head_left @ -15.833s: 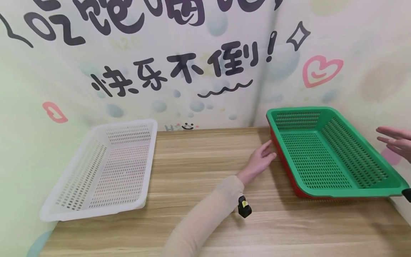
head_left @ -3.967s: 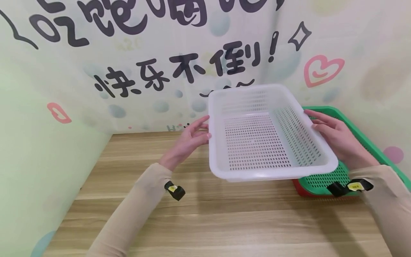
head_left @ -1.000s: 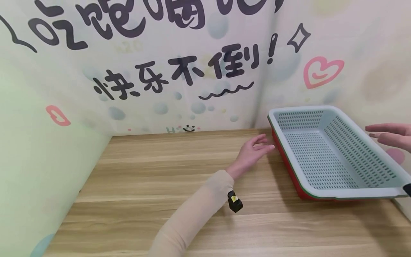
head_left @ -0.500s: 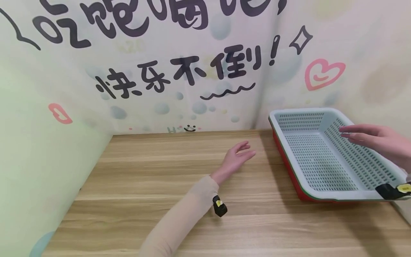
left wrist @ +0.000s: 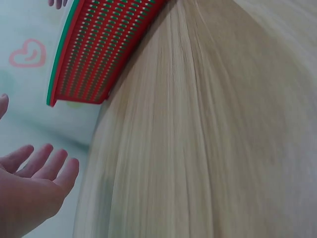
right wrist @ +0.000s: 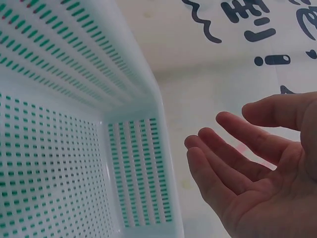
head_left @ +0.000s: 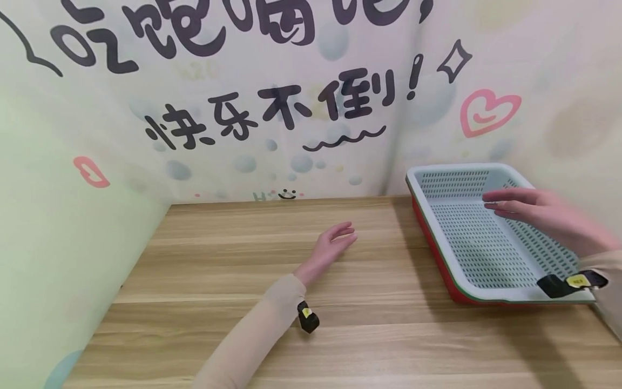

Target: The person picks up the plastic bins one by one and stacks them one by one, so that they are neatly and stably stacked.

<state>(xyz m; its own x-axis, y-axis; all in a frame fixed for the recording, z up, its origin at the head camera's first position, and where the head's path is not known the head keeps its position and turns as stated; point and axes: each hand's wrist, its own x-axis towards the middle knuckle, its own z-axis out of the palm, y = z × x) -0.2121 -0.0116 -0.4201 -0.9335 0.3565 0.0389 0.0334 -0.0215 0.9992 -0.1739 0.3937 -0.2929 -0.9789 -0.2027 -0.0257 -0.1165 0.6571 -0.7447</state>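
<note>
At the right of the head view, a white plastic basket sits nested inside a green basket and a red basket. In the left wrist view the green basket shows as a thin rim above the red slotted side. My right hand hovers over the white basket, fingers relaxed and holding nothing; the right wrist view has the same hand apart from the white rim. To the left of the stack, my left hand is over the table, fingers loosely bent with nothing in them.
The wood-grain table runs up to a printed wall sheet at the back. A pale side wall bounds it on the left. Black wrist cameras sit on both sleeves.
Earlier, the white basket stood at the left, then both hands carried it right; now it lies in the green one. Since then, both hands have let go and shifted left.
</note>
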